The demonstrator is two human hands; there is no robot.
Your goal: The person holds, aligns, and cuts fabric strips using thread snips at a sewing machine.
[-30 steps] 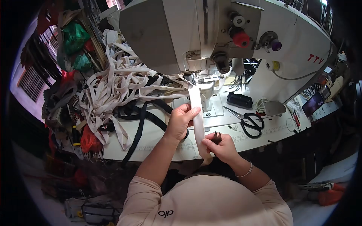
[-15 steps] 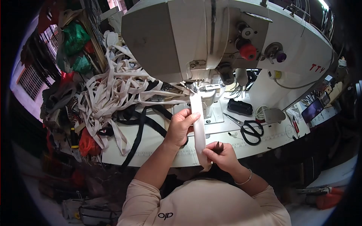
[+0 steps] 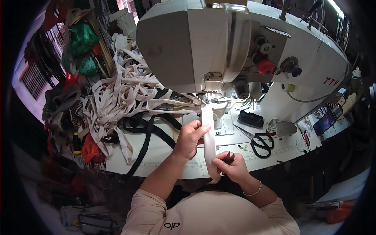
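One white strip (image 3: 209, 143) runs down from one sewing machine (image 3: 166, 47). The left hand (image 3: 190, 140) pinches its middle; the right hand (image 3: 234, 168) pinches it lower, holding also one dark pointed tool (image 3: 229, 158). One pair of scissors (image 3: 251, 136) lies nearby.

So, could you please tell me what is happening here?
A person is at a sewing machine, holding a pale fabric strip that runs down from its needle area. The left hand pinches the strip partway along; the right hand pinches it lower, also holding a dark pointed tool. Scissors lie on the table to the right, a heap of pale strips to the left.
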